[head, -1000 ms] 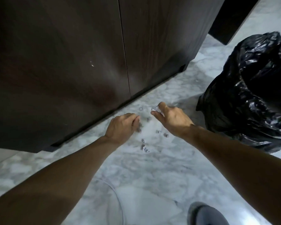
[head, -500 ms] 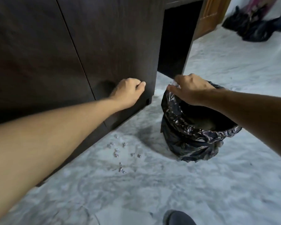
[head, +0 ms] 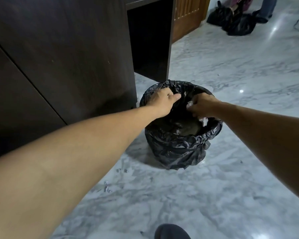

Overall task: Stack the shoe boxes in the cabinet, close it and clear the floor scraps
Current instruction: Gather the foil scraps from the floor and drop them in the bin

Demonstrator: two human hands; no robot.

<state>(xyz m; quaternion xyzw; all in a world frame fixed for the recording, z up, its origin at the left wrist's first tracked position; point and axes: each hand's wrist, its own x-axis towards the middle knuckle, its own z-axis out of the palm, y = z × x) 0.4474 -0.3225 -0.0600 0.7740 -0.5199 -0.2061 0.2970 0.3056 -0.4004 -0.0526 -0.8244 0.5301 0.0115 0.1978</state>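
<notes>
Both arms reach over a round bin lined with a crinkled black plastic bag [head: 178, 149] standing on the grey-veined white marble floor [head: 231, 187], just beside the closed dark wooden cabinet [head: 67, 57]. The left hand [head: 162, 102] is above the bin's near-left rim, fingers curled under; whether it holds anything cannot be told. The right hand [head: 203, 105] pinches small white paper scraps [head: 189, 105] over the opening. More tiny scraps on the floor [head: 107, 188] lie near the cabinet's base.
</notes>
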